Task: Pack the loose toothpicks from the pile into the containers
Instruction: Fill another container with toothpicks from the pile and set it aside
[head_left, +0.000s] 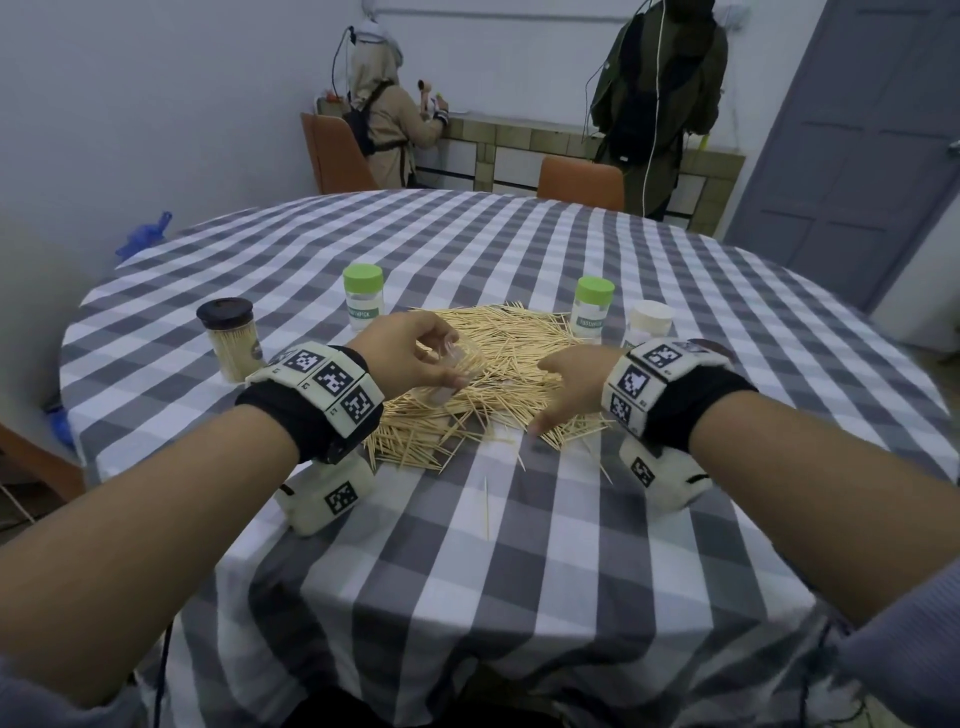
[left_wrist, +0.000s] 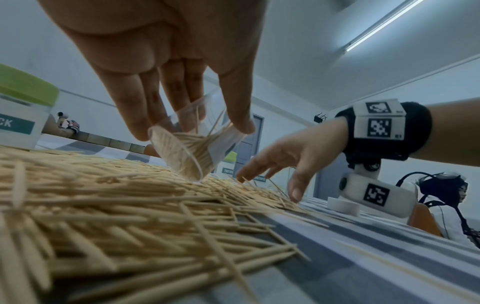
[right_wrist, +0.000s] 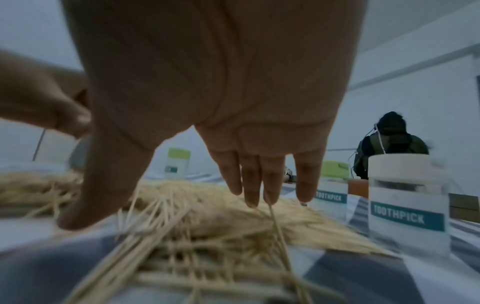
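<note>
Left hand (left_wrist: 166, 67) gripping tilted clear container (left_wrist: 192, 144), right hand (right_wrist: 207, 98) spread over pale toothpicks (head_left: 498, 364)

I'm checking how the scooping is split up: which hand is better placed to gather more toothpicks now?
Right hand: open over the pile, fingers reaching it. The left hand holds the clear container.

Pale bluish-white walls (head_left: 156, 78); grey panelled door (head_left: 872, 130) right; two orange chairs (head_left: 581, 176); tiled low ledge (head_left: 545, 140); ceiling strip light (left_wrist: 376, 26).
</note>
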